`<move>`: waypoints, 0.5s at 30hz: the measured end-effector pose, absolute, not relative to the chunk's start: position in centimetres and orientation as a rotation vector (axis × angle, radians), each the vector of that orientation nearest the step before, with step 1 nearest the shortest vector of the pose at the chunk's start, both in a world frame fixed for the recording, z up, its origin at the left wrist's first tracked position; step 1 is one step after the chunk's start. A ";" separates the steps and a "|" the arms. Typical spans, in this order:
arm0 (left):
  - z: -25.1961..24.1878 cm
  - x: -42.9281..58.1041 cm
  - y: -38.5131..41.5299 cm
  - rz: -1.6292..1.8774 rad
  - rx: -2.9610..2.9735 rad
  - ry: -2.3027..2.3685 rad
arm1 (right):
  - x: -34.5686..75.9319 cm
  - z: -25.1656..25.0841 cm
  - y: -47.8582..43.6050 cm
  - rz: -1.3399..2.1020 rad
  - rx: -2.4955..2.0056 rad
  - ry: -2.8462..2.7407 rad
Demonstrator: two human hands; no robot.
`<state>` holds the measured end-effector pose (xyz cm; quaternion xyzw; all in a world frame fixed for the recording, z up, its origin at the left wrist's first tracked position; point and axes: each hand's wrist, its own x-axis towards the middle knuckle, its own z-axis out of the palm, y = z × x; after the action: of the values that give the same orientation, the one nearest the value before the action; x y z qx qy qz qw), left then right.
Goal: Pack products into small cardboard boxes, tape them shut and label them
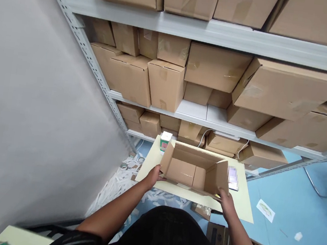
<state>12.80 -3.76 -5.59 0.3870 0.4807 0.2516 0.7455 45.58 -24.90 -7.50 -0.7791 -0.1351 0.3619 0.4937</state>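
So there's an open cardboard box (193, 170) sitting in the middle of a small pale yellow desk (149, 164), top flaps up and nothing visible inside. Both hands are on its near side. The left hand (153, 175) has its fingers (158, 171) closed around the near left corner, right by the side flap. The right hand (227, 201) grips the near right corner low down, fingers curled onto the cardboard.

At the far left corner of the desk, just beside the box, stands a small white and green carton (165, 140). On the right of the box lies a flat item (232, 178), too blurred to tell what it is.

Behind the desk are grey metal shelves (223, 34) crammed with closed brown boxes (215, 67) on every level. The floor (292, 195) is blue, with a heap of white paper strips (112, 188) on the left next to a grey wall, plus a loose sheet of paper (265, 210) on the right, well apart from the desk.
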 end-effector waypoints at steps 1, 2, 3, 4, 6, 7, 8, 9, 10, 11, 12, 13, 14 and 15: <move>-5.6 12.9 -4.0 0.595 0.831 1.088 | 45.9 -8.1 -24.9 0.845 -1.916 -0.328; -5.6 13.0 -4.3 0.626 0.847 1.119 | 46.1 -8.6 -24.8 0.833 -1.926 -0.323; -5.6 13.1 -4.6 0.637 0.892 1.149 | 46.2 -9.0 -24.7 0.847 -1.920 -0.317; -5.6 13.2 -4.8 0.632 0.957 1.172 | 46.3 -9.3 -24.6 0.882 -1.903 -0.317; -5.6 13.6 -5.4 0.606 1.090 1.197 | 46.5 -9.7 -24.3 0.976 -1.864 -0.341; -5.7 13.8 -5.6 0.597 1.131 1.202 | 46.7 -9.7 -24.3 1.014 -1.860 -0.362; -5.7 14.1 -5.9 0.600 1.145 1.205 | 46.9 -9.6 -24.3 1.031 -1.872 -0.385; -5.6 14.4 -6.1 0.609 1.133 1.210 | 47.3 -9.4 -24.3 1.028 -1.895 -0.409; -5.5 14.7 -6.5 0.618 1.106 1.217 | 47.7 -9.2 -24.4 1.011 -1.924 -0.437; -5.2 14.9 -7.0 0.627 1.075 1.219 | 48.3 -8.8 -24.5 0.986 -1.949 -0.473; -4.8 15.1 -7.5 0.639 1.052 1.207 | 49.0 -8.4 -24.6 0.960 -1.966 -0.522; -4.4 15.1 -8.3 0.661 1.048 1.183 | 49.8 -8.0 -24.8 0.934 -1.971 -0.580; -3.9 15.1 -9.1 0.698 1.061 1.160 | 50.6 -7.6 -24.9 0.913 -1.960 -0.650; -3.3 14.9 -10.1 0.748 1.083 1.141 | 51.4 -7.1 -25.0 0.898 -1.944 -0.723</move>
<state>14.94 -10.10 -3.33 0.4756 0.5012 0.3285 0.6440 51.39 -24.96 -7.15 -0.7780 -0.2893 0.3592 0.4266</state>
